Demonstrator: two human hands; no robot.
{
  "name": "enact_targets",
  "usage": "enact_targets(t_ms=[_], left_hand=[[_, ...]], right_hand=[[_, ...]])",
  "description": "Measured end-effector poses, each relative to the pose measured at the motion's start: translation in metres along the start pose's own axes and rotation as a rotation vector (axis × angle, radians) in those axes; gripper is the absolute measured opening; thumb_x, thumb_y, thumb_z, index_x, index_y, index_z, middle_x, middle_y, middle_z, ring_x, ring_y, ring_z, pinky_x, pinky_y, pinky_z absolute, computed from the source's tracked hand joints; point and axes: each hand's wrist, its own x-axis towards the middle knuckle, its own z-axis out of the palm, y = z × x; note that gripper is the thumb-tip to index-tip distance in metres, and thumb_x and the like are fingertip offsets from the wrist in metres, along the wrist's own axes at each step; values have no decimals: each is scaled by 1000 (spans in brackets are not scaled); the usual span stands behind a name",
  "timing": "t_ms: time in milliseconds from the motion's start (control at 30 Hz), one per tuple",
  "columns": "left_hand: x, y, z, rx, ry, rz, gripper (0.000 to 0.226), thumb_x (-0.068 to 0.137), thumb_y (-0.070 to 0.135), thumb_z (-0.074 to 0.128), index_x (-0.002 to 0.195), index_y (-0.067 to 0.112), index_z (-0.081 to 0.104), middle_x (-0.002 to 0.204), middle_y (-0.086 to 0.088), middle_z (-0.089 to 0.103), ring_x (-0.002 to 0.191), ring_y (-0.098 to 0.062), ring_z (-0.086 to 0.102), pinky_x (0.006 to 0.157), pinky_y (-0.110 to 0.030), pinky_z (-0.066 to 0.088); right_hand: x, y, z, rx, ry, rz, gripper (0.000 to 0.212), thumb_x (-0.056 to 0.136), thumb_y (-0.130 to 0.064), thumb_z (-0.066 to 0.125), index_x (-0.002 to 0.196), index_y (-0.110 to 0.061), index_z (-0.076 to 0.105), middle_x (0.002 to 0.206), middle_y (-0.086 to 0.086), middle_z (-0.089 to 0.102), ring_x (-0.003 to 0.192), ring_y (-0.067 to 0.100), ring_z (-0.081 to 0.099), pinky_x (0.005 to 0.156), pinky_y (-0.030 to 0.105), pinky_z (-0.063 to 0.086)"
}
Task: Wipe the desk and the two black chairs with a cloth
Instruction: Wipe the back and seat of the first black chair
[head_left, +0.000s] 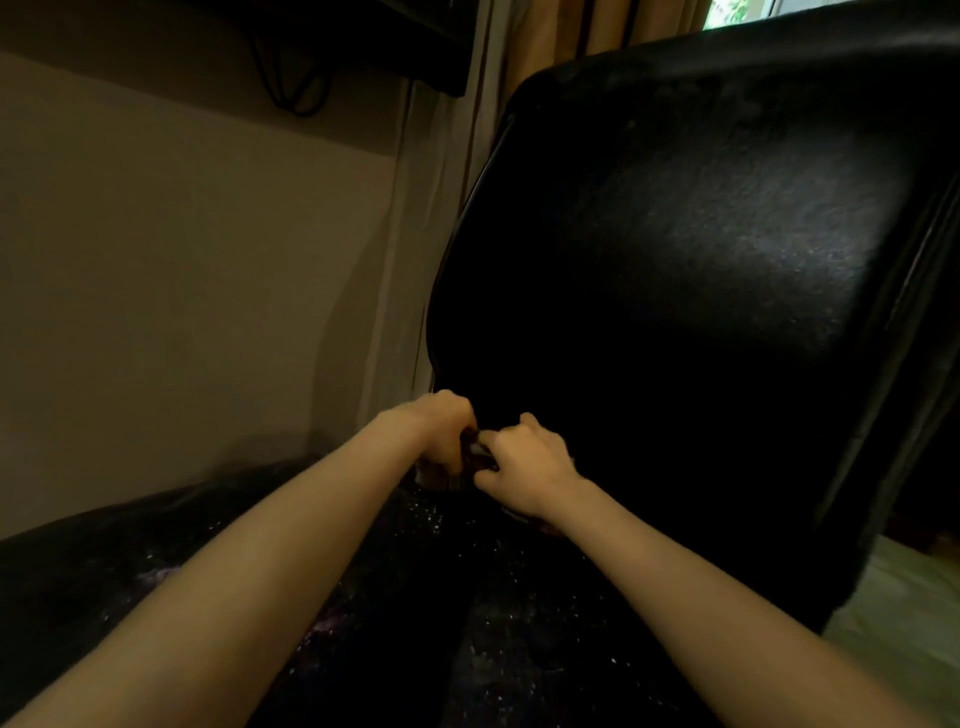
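ok, l grip (447, 434): clamped on dark cloth (475, 453)
r grip (524, 467): clamped on same cloth, right beside l
spot: black chair (675, 286), where back meets seat (493, 597)

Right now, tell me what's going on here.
A person works at a black chair. The left hand and right hand meet at the lower corner of its backrest. Both are curled on a small dark bundle, probably the cloth, though it is too dim to be sure.

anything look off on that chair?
Yes. Pale specks litter the seat, densest near the left hand and right hand gripping a dark cloth. Backrest looks cleaner. Dust, crumbs or flaking: cannot tell.
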Motion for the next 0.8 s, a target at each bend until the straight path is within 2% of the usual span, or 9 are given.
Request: enact_targets(t_ms=[100, 233, 333, 433, 533, 567, 633, 700, 800], left_hand=[[-4, -19, -13, -71, -35, -39, 49, 72, 20, 77, 117, 18, 59, 92, 1, 58, 87, -19, 60, 73, -29, 50], [-3, -42, -12, -22, 3, -188, 75, 77, 25, 73, 140, 9, 36, 131, -13, 50, 118, -27, 51, 99, -36, 44], [0, -53, -7, 63, -9, -284, 67, 86, 27, 62, 142, 5, 32, 139, -16, 44, 124, -30, 47, 103, -37, 41], [4, -60, -4, 102, -62, -322, 50, 90, 31, 56, 133, 7, 45, 133, -14, 52, 118, -29, 52, 100, -40, 43], [5, -70, 5, 146, -122, -383, 39, 93, 25, 51, 127, 5, 52, 131, -14, 53, 118, -30, 53, 100, -39, 43], [4, -72, 9, 157, -147, -396, 37, 94, 22, 50, 127, 5, 53, 132, -15, 53, 118, -30, 53, 99, -38, 44], [4, -73, 21, 175, -202, -410, 35, 94, 21, 48, 126, 6, 53, 131, -13, 53, 117, -29, 53, 96, -37, 44], [3, -70, 30, 194, -222, -419, 36, 95, 23, 46, 128, 9, 53, 131, -11, 53, 117, -27, 52, 97, -37, 43], [0, -64, 34, 213, -205, -421, 37, 96, 24, 43, 130, 12, 50, 135, -9, 50, 122, -27, 49, 100, -39, 40]], right_hand=[[8, -10, -1, -53, 102, -57, 46, 91, -37, 50, 133, -19, 45, 121, 7, 56, 122, 27, 36, 85, 36, 43], [38, -29, 8, -222, 167, -69, 47, 91, -30, 55, 133, -13, 43, 127, 8, 52, 125, 29, 34, 88, 39, 40], [55, -49, 31, -393, 59, -75, 42, 91, -18, 55, 130, -8, 44, 128, 11, 48, 125, 31, 33, 90, 40, 41], [77, -48, 43, -472, 104, -123, 31, 94, -9, 47, 124, -2, 47, 122, 16, 51, 121, 32, 38, 82, 37, 45], [103, -47, 47, -487, 242, -18, 15, 70, -20, 65, 83, -12, 70, 78, 7, 65, 84, 21, 59, 53, 24, 44], [109, -49, 50, -443, 232, 28, 10, 58, -20, 67, 64, -15, 71, 62, 4, 62, 69, 18, 59, 45, 20, 39], [124, -46, 75, -385, 266, 37, 7, 47, -20, 64, 51, -14, 67, 50, 3, 57, 59, 17, 57, 40, 17, 34], [115, -49, 71, -414, 238, 20, 10, 53, -20, 65, 60, -13, 70, 58, 5, 61, 67, 17, 60, 41, 18, 37], [116, -43, 71, -385, 163, -31, 25, 91, -7, 45, 112, 0, 56, 107, 14, 61, 114, 27, 49, 66, 29, 51]])
